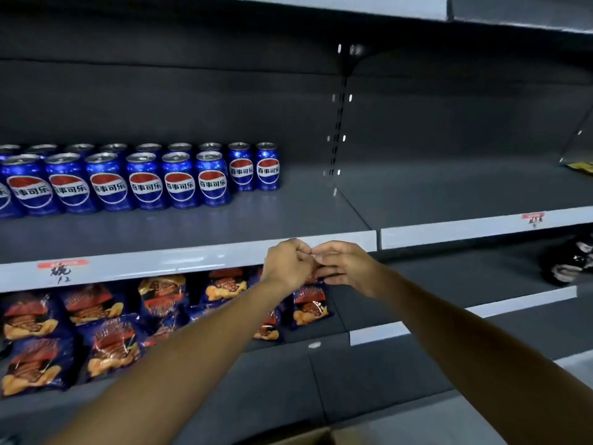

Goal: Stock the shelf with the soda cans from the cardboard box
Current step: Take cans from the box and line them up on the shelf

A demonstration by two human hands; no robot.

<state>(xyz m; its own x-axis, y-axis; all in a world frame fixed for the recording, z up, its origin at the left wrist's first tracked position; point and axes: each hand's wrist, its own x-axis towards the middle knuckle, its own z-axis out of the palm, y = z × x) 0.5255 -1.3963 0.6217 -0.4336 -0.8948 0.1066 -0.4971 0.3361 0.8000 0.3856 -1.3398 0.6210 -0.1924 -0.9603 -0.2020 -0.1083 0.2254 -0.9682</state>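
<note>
A brown cardboard box corner sits nearest, below the grey metal shelf. Left hand and right hand meet fingertip to fingertip before its edge, holding no can. Blue soda cans line its left part. Judgement: between cans; next, reach down to the box.

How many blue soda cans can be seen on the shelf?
About 16 soda cans in two rows on the left of the shelf: seven in front, nine behind. More may continue past the left edge, so the count may be incomplete.
</note>
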